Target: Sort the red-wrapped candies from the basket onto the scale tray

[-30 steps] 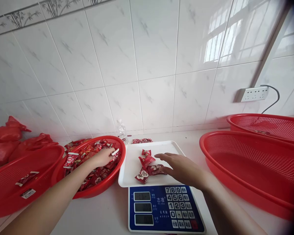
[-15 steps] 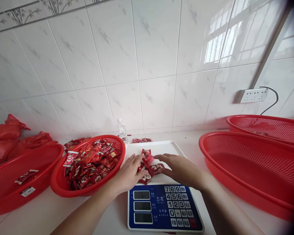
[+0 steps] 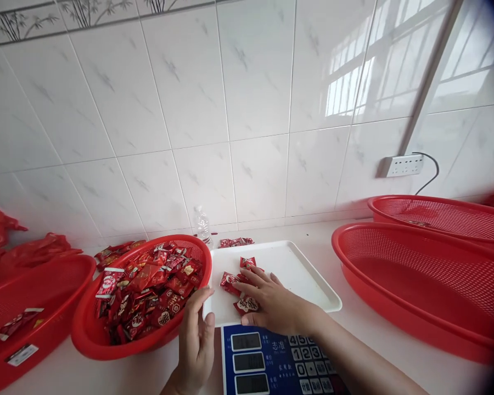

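Note:
Several red snack packets point(image 3: 247, 305) lie on the left part of a white scale tray point(image 3: 302, 274). My right hand point(image 3: 271, 299) rests over them with fingers spread, hiding part of the pile. At the tray's left edge, my left hand point(image 3: 197, 334) is upright with thumb and fingers apart, nothing in it. Below the tray is the blue panel of the scale point(image 3: 278, 359), with its displays and number keys partly covered by my right forearm. Just left of my left hand stands a red basket point(image 3: 86, 343) full of similar packets.
Another red basket point(image 3: 72, 291) at far left holds a packet or two. Two red baskets stand on the right, a near one point(image 3: 395, 323) and a far one point(image 3: 379, 206). A clear plastic bottle point(image 3: 202, 225) stands near the tiled wall, beside loose packets point(image 3: 236, 242).
My left hand has come off the packets, back to the tray's left edge. My right hand has moved left over the pile. The tray appears shifted and turned; the view has moved slightly.

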The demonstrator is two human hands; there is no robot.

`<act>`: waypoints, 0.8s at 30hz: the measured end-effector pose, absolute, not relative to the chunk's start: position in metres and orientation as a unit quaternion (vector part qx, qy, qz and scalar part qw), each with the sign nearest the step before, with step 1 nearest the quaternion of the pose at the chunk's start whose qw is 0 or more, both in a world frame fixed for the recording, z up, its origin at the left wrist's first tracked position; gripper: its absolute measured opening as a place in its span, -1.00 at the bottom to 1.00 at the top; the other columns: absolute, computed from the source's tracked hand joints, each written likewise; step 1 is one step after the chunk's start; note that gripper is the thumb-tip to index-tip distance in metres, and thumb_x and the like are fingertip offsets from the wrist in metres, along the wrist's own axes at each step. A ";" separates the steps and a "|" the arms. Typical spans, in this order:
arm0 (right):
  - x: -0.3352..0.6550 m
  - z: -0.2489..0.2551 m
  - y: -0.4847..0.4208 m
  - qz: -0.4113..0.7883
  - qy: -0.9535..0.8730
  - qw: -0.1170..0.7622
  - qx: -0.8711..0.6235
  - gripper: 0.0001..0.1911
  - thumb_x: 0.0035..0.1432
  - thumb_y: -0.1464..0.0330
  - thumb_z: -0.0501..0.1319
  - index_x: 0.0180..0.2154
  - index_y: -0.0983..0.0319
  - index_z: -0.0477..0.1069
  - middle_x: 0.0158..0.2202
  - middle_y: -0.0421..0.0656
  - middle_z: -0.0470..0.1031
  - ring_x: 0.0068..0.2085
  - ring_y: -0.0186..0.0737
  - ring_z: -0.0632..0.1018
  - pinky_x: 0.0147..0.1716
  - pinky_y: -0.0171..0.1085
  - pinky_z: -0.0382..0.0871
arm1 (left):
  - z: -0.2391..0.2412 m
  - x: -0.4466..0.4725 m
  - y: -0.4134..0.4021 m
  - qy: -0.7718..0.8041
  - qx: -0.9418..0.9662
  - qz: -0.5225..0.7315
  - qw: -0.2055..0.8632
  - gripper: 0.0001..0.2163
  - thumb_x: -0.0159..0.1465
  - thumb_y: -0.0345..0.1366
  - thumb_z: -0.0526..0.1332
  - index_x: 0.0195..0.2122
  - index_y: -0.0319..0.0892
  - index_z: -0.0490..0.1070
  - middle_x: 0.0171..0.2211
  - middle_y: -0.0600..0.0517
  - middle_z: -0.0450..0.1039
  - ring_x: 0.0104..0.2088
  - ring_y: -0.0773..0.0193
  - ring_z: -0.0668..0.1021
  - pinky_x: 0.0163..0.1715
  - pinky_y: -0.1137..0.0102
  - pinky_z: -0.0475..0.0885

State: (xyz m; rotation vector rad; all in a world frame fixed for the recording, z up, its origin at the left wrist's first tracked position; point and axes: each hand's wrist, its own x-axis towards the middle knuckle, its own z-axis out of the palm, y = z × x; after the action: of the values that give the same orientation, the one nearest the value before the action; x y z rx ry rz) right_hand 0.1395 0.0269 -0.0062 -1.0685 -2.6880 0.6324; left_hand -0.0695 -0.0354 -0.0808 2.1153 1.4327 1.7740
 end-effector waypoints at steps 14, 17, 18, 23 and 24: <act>0.137 -0.013 0.037 0.092 -0.900 0.231 -0.359 -0.81 0.19 0.46 0.08 -0.16 0.18 0.37 -0.15 -0.10 0.47 -0.10 -0.15 0.44 -0.11 -0.16 0.36 | -0.076 -0.067 -0.044 0.423 0.660 0.614 0.090 -0.77 0.34 -0.27 0.04 -0.02 -0.10 0.36 -0.14 -0.09 0.48 -0.06 0.14 0.50 -0.07 0.25 0.44; 0.141 -0.010 0.044 0.093 -0.865 0.294 -0.396 -0.89 0.22 0.43 0.05 -0.25 0.19 0.33 -0.23 -0.09 0.48 -0.16 -0.17 0.47 -0.18 -0.19 0.38 | -0.075 -0.070 -0.043 0.415 0.676 0.605 0.075 -0.77 0.34 -0.30 0.05 -0.01 -0.11 0.34 -0.17 -0.09 0.49 -0.10 0.15 0.52 -0.10 0.26 0.45; 0.143 -0.007 0.045 0.088 -0.854 0.313 -0.406 -0.90 0.23 0.41 0.04 -0.26 0.19 0.32 -0.24 -0.09 0.48 -0.17 -0.17 0.48 -0.19 -0.19 0.38 | -0.074 -0.070 -0.043 0.414 0.676 0.605 0.070 -0.77 0.34 -0.31 0.05 -0.01 -0.11 0.34 -0.18 -0.09 0.49 -0.11 0.16 0.53 -0.12 0.27 0.46; 0.174 0.010 0.051 0.048 -0.794 0.416 -0.441 -0.85 0.23 0.29 0.04 -0.20 0.19 0.30 -0.20 -0.05 0.48 -0.17 -0.14 0.50 -0.20 -0.17 0.39 | -0.073 -0.070 -0.041 0.414 0.669 0.613 0.076 -0.78 0.34 -0.31 0.04 -0.02 -0.10 0.34 -0.20 -0.07 0.49 -0.12 0.18 0.53 -0.12 0.29 0.46; 0.185 0.014 0.051 0.036 -0.780 0.422 -0.461 -0.83 0.22 0.27 0.05 -0.19 0.19 0.30 -0.19 -0.04 0.48 -0.17 -0.13 0.50 -0.21 -0.17 0.40 | -0.073 -0.069 -0.042 0.417 0.664 0.615 0.086 -0.79 0.34 -0.29 0.05 -0.03 -0.11 0.35 -0.21 -0.07 0.49 -0.12 0.17 0.53 -0.12 0.28 0.46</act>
State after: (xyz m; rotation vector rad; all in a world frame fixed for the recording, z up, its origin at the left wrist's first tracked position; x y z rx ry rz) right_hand 0.1849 0.0512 0.0137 -1.1558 -1.9528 0.0894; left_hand -0.0694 -0.0415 -0.0728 1.9772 1.2430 1.8327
